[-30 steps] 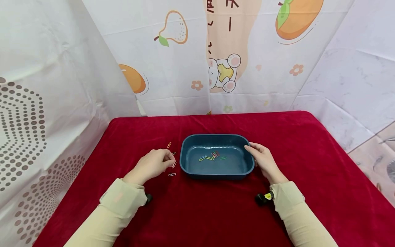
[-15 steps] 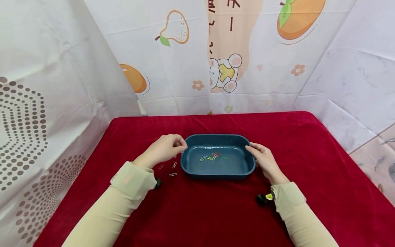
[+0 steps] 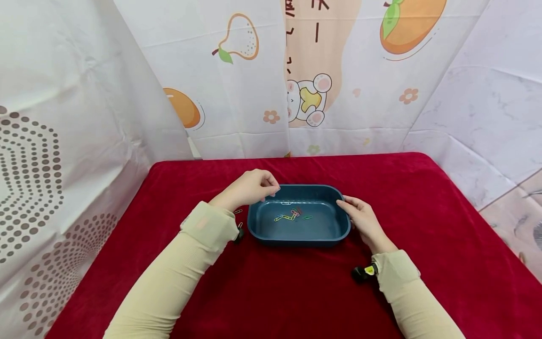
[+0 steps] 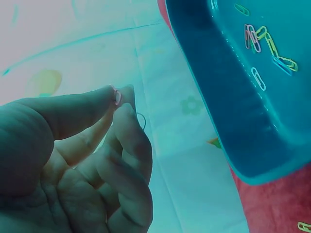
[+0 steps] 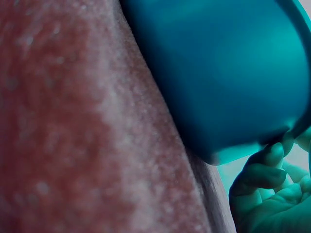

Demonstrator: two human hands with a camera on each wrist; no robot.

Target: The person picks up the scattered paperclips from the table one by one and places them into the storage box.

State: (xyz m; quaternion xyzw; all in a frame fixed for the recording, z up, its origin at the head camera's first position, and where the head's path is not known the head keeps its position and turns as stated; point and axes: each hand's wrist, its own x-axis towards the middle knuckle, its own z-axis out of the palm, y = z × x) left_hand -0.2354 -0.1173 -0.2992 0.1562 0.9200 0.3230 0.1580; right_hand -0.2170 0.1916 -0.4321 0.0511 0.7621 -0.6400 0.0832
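Observation:
My left hand [image 3: 251, 187] is raised over the far left rim of a dark blue basin [image 3: 296, 238]. Thumb and forefinger pinch a small pink paper clip [image 4: 117, 97], mostly covered by the fingertips. A thin dark loop [image 4: 142, 120] shows behind those fingers; what it belongs to is unclear. Linked yellow paper clips [image 3: 288, 217] lie on the basin floor with several others, among them a white paper clip [image 3: 286, 203] and a green paper clip [image 3: 306, 217]. At the basin's right end, my right hand [image 3: 363, 220] grips the rim, thumb on top and fingers curled against the outer wall.
Left of the basin, a loose paper clip [image 3: 238, 211] lies on the red tablecloth [image 3: 288, 292], and another paper clip [image 3: 240, 225] is partly hidden by the left wrist camera. A printed curtain [image 3: 245, 103] hangs behind the table.
My left hand has risen from beside the loose paper clips and moved right and away from me, over the basin's far left rim. My right hand stays on the basin.

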